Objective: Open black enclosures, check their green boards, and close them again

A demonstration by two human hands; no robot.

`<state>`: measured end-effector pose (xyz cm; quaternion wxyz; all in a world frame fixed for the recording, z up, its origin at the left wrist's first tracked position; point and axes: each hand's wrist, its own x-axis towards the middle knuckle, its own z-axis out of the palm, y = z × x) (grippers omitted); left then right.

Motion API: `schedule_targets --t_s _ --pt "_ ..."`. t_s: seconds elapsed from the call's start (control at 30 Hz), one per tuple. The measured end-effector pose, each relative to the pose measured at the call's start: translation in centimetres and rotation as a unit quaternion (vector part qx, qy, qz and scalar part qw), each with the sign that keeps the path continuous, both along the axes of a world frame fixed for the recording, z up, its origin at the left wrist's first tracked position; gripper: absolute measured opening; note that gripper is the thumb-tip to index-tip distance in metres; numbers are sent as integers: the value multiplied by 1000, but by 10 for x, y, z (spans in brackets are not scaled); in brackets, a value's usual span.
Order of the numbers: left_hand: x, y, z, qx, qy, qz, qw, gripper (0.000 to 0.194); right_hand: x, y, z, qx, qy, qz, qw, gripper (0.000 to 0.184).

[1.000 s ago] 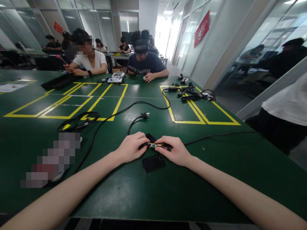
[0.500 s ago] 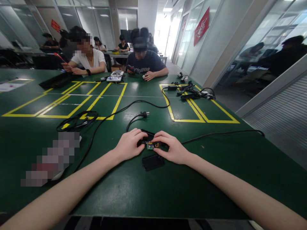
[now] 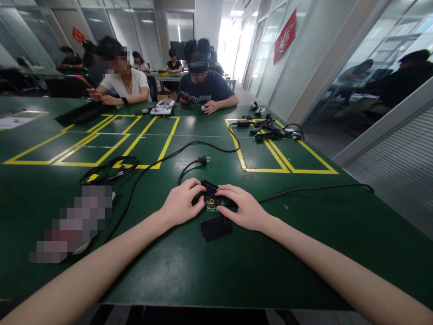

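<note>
A small green circuit board with coloured wires and a ring-shaped coil lies between my two hands. My left hand has its thumb and curled fingers at the board's left end. At the right end, the bent fingers and thumb of my right hand hold it. Just beyond the board sits an open black plastic case half, partly covered by my fingertips. Nearer to me, a second black case half lies on the table. My fingers hide where the wires join the cables.
A black plug lies beyond my hands on the green table. A coiled cable is to the left, near a blurred-out object. Black adapters and cables lie far right. Two people sit opposite.
The circuit board has tipped so that its face and coil show more. My hands have shifted slightly, and more of the far case half is uncovered.
</note>
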<state>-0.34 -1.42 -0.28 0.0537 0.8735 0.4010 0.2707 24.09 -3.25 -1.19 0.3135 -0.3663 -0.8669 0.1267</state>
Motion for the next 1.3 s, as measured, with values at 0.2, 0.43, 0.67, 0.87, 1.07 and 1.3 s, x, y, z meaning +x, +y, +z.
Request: schedule_targets --t_s 0.2,0.43,0.67,0.87,1.07,1.3 --pt "-2 -1 4 -15 -28 -38 999 11 3 2 -2 -12 16 8 1000 21" --pt "-2 1 1 0 -18 -55 998 16 9 -3 15 59 9 195 979 49" --pt "-3 3 2 7 -41 -62 997 22 5 -4 8 85 -11 149 985 15" --pt "-4 -4 10 -27 -106 -170 979 28 5 -2 7 -2 74 62 995 22" --pt "-2 -9 12 -138 -149 -138 969 25 7 -2 9 -102 114 31 988 24" --pt "8 -10 10 -247 -355 -69 899 35 2 -5 11 -55 94 95 990 14"
